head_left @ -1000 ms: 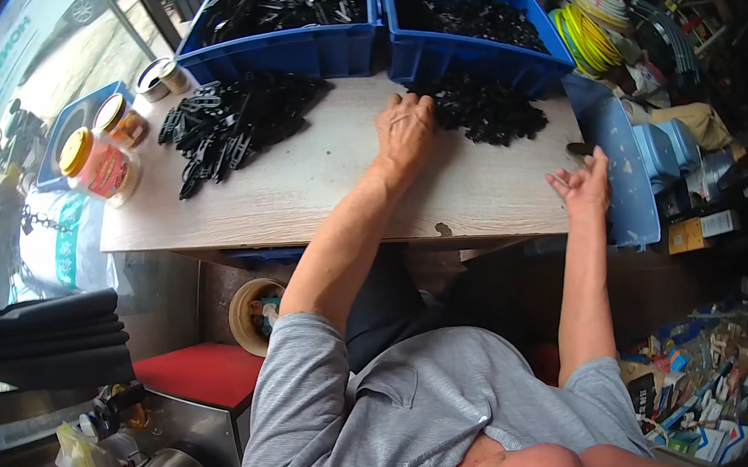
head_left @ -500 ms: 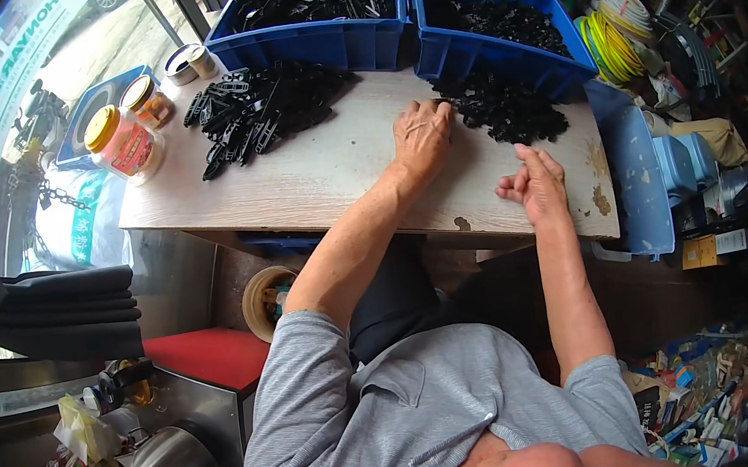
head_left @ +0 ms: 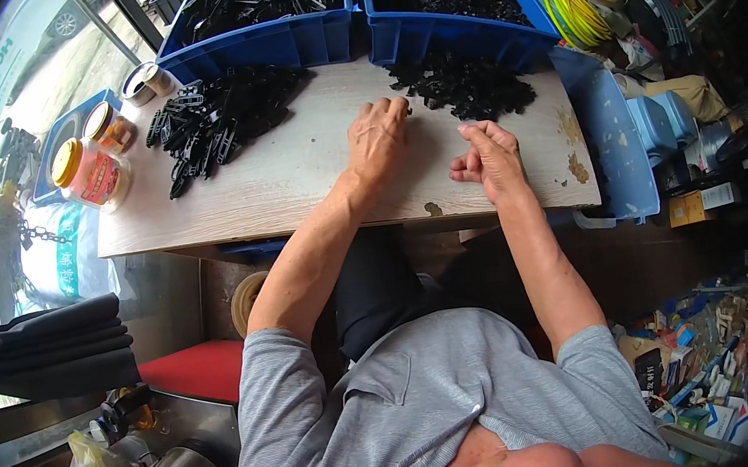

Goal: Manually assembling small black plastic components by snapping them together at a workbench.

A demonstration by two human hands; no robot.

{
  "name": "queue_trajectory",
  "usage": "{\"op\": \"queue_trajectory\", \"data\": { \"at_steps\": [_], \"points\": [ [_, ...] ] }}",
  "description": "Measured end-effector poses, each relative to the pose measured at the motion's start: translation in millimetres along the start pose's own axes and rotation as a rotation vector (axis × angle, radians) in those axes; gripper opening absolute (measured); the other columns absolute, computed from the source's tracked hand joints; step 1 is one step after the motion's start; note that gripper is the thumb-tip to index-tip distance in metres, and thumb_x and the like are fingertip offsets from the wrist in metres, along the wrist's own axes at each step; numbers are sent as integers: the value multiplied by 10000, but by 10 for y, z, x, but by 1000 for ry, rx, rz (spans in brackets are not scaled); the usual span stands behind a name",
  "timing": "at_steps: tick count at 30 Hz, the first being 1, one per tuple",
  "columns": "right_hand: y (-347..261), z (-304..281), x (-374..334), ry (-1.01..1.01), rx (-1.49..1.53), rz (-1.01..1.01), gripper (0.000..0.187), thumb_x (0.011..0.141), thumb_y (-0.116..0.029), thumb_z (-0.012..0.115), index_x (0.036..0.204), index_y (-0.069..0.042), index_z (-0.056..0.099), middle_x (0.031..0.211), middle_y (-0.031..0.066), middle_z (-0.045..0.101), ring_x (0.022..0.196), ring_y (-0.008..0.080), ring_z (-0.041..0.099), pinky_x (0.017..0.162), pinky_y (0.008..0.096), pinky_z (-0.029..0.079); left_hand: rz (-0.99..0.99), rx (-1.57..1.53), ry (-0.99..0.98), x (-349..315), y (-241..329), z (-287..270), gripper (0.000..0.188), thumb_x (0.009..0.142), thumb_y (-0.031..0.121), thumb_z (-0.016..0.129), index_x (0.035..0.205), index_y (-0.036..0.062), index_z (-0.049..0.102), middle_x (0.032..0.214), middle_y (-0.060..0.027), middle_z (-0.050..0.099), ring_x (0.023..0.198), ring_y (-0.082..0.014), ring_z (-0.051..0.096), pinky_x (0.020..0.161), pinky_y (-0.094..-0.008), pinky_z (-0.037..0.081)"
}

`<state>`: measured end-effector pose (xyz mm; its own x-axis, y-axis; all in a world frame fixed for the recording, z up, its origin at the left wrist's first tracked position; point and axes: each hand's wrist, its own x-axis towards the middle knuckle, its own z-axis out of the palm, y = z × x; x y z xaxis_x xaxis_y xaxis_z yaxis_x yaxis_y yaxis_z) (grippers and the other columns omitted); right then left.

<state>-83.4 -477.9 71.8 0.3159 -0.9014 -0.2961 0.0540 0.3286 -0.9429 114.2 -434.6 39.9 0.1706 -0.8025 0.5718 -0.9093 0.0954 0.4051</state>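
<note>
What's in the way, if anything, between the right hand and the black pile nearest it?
Nothing visible: just table lies between the right hand and that black pile. The left hand is off to the side, and the blue bin stands behind the pile.

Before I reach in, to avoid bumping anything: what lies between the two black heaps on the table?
The head view shows pale tabletop and the left hand between the left heap and right heap, the hand nearer the latter.
</note>
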Motion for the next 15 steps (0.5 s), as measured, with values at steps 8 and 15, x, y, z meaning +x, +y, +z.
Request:
{"op": "queue_trajectory", "data": {
  "at_steps": [8, 15],
  "points": [
    [18, 45, -71, -124, 12, -39, 260, 869, -272, 759, 1008, -95, 628, 547, 0, 538, 554, 166, 657, 552, 367, 609, -31, -332, 251, -249, 237, -127, 260, 775, -85, 681, 967, 46, 567, 860, -132, 623, 761, -319, 640, 674, -390, 514],
    [11, 212, -90, -248, -9, -83, 308, 869, -247, 778, 1089, -77, 647, 560, 13, 572, 523, 156, 643, 509, 318, 573, 90, -365, 297, -297, 347, -215, 276, 776, -77, 703, 984, 42, 566, 875, -129, 636, 772, -316, 652, 674, -382, 522]
  ]
}}
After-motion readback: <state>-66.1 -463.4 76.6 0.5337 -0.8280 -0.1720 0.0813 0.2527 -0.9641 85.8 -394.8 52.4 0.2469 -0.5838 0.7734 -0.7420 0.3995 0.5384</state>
